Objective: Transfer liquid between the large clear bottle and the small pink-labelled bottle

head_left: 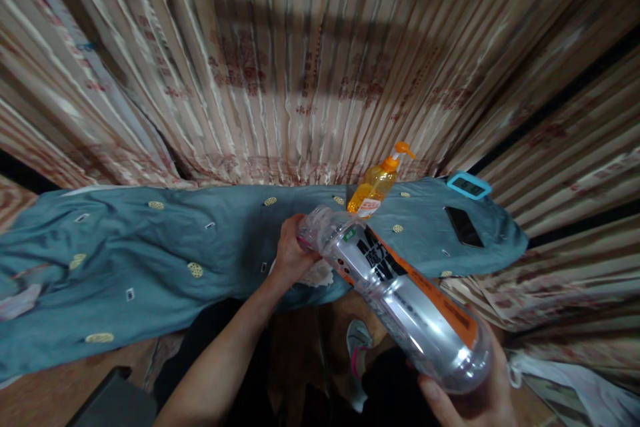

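Note:
A large clear plastic bottle (405, 297) with a black, silver and orange label lies tilted between my hands, neck pointing away from me. My left hand (290, 250) is closed around its neck and cap end. My right hand (475, 397) cups the bottle's base from below at the bottom right, fingers wrapped on it. Just behind the bottle's neck stands an orange pump bottle (376, 188) on the blue-green cloth (165, 247) that covers the table.
A black phone (463, 225) lies on the cloth at the right, and a small turquoise digital clock (469, 185) sits behind it. Striped curtains (310, 67) hang all around. A crumpled white tissue (317, 275) lies under my left hand. My shoe (357, 347) shows below.

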Demonstrator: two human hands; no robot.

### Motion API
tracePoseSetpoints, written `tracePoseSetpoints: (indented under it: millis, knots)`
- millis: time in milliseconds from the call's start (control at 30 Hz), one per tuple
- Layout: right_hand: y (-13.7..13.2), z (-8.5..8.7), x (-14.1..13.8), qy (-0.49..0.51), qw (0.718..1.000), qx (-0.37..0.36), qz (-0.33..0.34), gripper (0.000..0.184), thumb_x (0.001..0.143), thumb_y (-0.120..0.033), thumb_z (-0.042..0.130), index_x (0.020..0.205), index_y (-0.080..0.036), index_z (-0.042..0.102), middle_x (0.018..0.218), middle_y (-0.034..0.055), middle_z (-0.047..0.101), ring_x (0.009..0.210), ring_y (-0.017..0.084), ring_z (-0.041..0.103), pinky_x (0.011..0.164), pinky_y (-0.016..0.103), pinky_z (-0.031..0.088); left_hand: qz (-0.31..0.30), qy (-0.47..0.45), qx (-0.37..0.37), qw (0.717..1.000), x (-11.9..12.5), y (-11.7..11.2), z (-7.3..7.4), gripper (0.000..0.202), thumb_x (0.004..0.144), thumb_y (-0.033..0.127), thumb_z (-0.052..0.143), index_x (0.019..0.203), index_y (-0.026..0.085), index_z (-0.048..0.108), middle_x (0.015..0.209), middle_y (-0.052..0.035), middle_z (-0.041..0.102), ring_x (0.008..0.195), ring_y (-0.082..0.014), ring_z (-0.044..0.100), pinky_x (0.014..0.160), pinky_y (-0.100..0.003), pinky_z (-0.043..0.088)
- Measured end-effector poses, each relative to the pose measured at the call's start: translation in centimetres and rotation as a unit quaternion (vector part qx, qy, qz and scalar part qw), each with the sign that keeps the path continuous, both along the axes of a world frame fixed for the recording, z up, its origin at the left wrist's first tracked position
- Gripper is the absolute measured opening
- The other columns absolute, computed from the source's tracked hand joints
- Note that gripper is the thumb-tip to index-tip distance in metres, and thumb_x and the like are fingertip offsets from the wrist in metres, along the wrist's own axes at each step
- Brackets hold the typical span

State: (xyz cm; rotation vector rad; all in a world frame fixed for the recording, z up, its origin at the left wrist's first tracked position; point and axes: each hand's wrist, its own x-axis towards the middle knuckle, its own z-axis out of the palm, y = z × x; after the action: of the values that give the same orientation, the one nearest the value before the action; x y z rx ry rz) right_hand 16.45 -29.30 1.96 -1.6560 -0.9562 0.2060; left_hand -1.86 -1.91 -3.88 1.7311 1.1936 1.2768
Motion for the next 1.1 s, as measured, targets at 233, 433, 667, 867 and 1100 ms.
tracePoseSetpoints:
  millis: [233, 433, 667, 867, 1100]
  knots:
    - [0.1, 0.5, -0.1, -0.031, 0.999, -0.006, -0.008, 0.107, 0.080, -0.046, 0.090, 0.171, -0.023, 0.037, 0.165, 0.0179, 0.051, 0.146, 0.043, 0.057, 0.115, 0.057, 0.056, 0.005, 0.000, -0.010, 1.000, 0.0, -0.1, 0.1, 0.087, 0.055, 0.036, 0.099, 0.132, 0.022, 0.061, 0.126, -0.0106, 0.072, 0.119, -0.0349, 0.073, 0.106, -0.053, 0.061]
    - [0.1, 0.7, -0.1, -0.053, 0.998, -0.010, -0.012, 0.104, 0.080, -0.046, 0.089, 0.169, -0.022, 0.040, 0.163, 0.0163, 0.053, 0.146, 0.043, 0.057, 0.117, 0.057, 0.054, 0.004, -0.001, -0.008, 1.000, -0.1, -0.1, 0.2, 0.089, 0.054, 0.036, 0.100, 0.133, 0.022, 0.061, 0.128, -0.0110, 0.073, 0.123, -0.0363, 0.072, 0.108, -0.054, 0.060]
    - [0.2, 0.6, -0.3, -0.043, 0.999, -0.005, -0.015, 0.103, 0.082, -0.046, 0.088, 0.169, -0.022, 0.039, 0.162, 0.0164, 0.054, 0.149, 0.042, 0.054, 0.120, 0.057, 0.052, -0.001, -0.002, -0.009, 1.000, -0.1, -0.1, 0.3, 0.088, 0.055, 0.037, 0.100, 0.132, 0.020, 0.061, 0.128, -0.0120, 0.072, 0.121, -0.0362, 0.073, 0.108, -0.055, 0.061]
    - [0.2, 0.9, -0.3, -0.061, 0.998, -0.009, -0.017, 0.103, 0.079, -0.046, 0.090, 0.167, -0.022, 0.042, 0.163, 0.0163, 0.054, 0.154, 0.045, 0.051, 0.122, 0.062, 0.050, -0.003, 0.001, -0.016, 1.000, -0.1, -0.2, 0.4, 0.089, 0.056, 0.037, 0.100, 0.133, 0.020, 0.061, 0.128, -0.0122, 0.072, 0.123, -0.0370, 0.073, 0.109, -0.056, 0.060]
    - [0.2, 1.2, -0.2, -0.063, 0.998, -0.014, -0.018, 0.107, 0.078, -0.049, 0.092, 0.168, -0.022, 0.040, 0.163, 0.0169, 0.053, 0.151, 0.044, 0.052, 0.121, 0.061, 0.051, -0.008, -0.001, -0.011, 1.000, -0.2, -0.2, 0.5, 0.087, 0.056, 0.036, 0.099, 0.133, 0.020, 0.060, 0.127, -0.0121, 0.072, 0.121, -0.0376, 0.072, 0.108, -0.058, 0.060]
